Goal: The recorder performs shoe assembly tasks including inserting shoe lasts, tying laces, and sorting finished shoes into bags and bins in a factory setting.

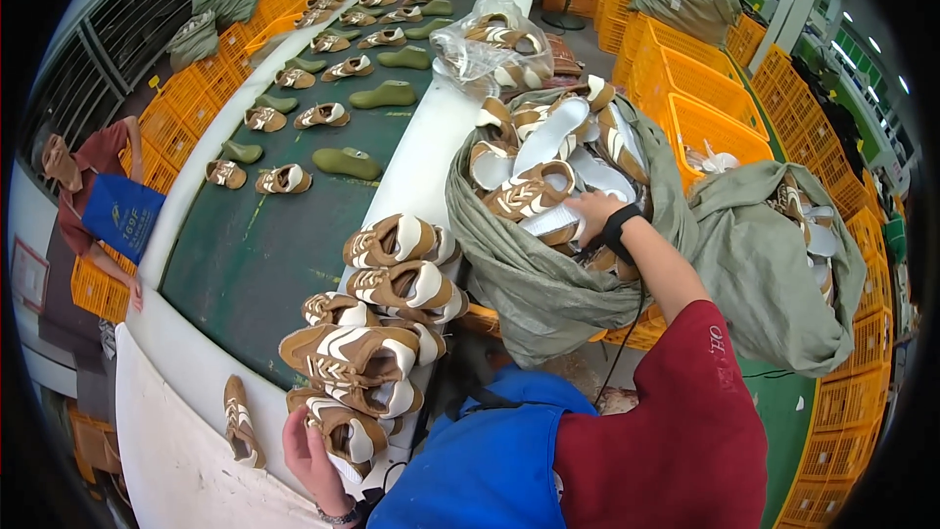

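Note:
My left hand [315, 468] is beside the nearest brown and white sneaker [343, 429] of a pile on the white table edge. Its fingers are stretched out, up against the shoe. More sneakers [357, 358] lie stacked just beyond it. My right hand [595, 216], with a black band at the wrist, reaches into a grey-green sack [519, 279] full of sneakers. Its fingers close on a sneaker with a white sole [550, 222]; the far side of that grip is hidden. A single sneaker [241, 421] lies left of my left hand.
Rows of sneakers and green shoe lasts [348, 164] lie on a green conveyor belt [220, 279]. A clear plastic bag of shoes [494, 44] stands behind the sack; another sack [774, 284] is at right. Orange crates [700, 98] line both sides. A person [93, 186] stands at left.

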A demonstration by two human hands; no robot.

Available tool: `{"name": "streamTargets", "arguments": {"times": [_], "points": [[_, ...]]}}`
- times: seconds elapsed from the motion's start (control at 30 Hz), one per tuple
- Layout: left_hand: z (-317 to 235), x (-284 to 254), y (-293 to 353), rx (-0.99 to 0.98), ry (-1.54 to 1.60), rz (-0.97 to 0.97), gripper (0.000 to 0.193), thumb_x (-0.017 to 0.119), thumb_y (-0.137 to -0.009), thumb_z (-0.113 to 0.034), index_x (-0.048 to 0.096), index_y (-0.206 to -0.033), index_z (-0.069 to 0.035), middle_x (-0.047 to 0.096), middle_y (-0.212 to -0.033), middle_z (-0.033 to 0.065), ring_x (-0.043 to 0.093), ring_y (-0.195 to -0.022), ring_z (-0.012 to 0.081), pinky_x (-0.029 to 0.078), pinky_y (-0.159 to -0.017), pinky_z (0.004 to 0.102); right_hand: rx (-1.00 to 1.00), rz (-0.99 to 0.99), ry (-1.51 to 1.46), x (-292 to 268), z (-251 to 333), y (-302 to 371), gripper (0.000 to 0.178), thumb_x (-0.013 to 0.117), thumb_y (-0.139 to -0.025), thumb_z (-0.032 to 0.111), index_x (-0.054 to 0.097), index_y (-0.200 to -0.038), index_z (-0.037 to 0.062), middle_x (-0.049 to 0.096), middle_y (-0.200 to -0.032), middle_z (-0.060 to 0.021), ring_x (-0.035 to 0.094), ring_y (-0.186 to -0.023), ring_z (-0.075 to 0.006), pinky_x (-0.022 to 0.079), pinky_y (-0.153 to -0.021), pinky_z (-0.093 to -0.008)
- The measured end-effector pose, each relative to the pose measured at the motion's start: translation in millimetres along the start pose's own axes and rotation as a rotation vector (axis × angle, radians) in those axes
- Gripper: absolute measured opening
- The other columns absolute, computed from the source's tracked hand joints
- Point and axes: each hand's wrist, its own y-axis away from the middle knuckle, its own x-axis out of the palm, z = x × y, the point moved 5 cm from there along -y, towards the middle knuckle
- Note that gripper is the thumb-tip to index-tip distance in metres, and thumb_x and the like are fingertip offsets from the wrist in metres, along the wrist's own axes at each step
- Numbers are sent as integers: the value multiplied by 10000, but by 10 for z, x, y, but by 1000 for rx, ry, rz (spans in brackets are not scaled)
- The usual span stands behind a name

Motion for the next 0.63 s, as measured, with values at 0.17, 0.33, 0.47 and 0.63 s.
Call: {"name": "streamTargets", "arguments": {"times": [0.17, 0.33, 0.47, 0.63], "points": [[-306, 564, -130, 53, 48, 181, 290, 493, -823, 9, 520, -1109, 56, 562, -1073, 126, 517, -1012, 178, 387, -895, 279, -103, -144, 89, 116, 0, -70, 303, 593, -711, 184, 619, -1011, 150, 633, -945, -98, 579, -944, -290, 422, -822, -476], [-360, 710, -139, 40, 52, 312, 270, 510, -833, -9, 524, -1096, 51, 593, -1008, 112, 549, -963, 174, 410, -872, 279, -171, -319, -800, -631, -62, 210, 269, 631, -767, 231, 633, -951, 35, 652, -841, -107, 622, -759, -213, 477, -665, -324], [-266, 833, -108, -13, 90, 380, 253, 541, -814, -2, 555, -1064, 38, 612, -992, 104, 568, -923, 167, 438, -821, 272, -161, -175, -1561, -857, 325, 360, 248, 554, -874, 192, 583, -1020, -7, 637, -938, -55, 610, -821, -120, 487, -708, -262], [-460, 1038, -150, 140, -97, 497, 257, 588, -807, -40, 574, -1059, 3, 635, -988, 106, 597, -935, 206, 437, -828, 274, -230, 92, -2023, -785, 1154, 248, 285, 531, -899, 224, 559, -1062, -8, 631, -996, -77, 615, -845, -141, 496, -774, -278]]}}
